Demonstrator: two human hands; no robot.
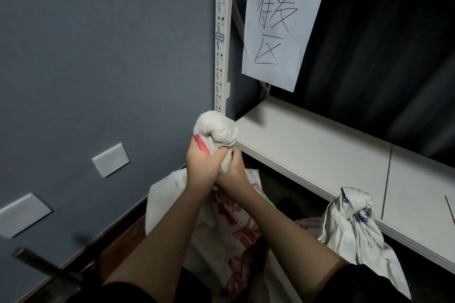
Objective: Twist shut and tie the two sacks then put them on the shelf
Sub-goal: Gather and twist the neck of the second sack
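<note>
Fingers of the left hand (198,158) are curling tight round the twisted neck of the red-printed sack (236,231), a red strip of the fabric showing against the knuckles. The right hand (234,170) is gripping the same neck just below and beside it, the two hands touching. Above both fists the gathered sack top is bulging out in a rounded white knob (216,128). The sack's body is standing on the floor between the forearms, close to the grey wall (98,56). To the right a second sack (354,224), white with blue print, is sitting on the floor with its top bunched, leaning just in front of the edge of the white shelf (320,150). A paper sign (278,29) with handwritten characters is hanging from the shelf rail above. Two blank wall plates (110,160) are showing at left
</note>
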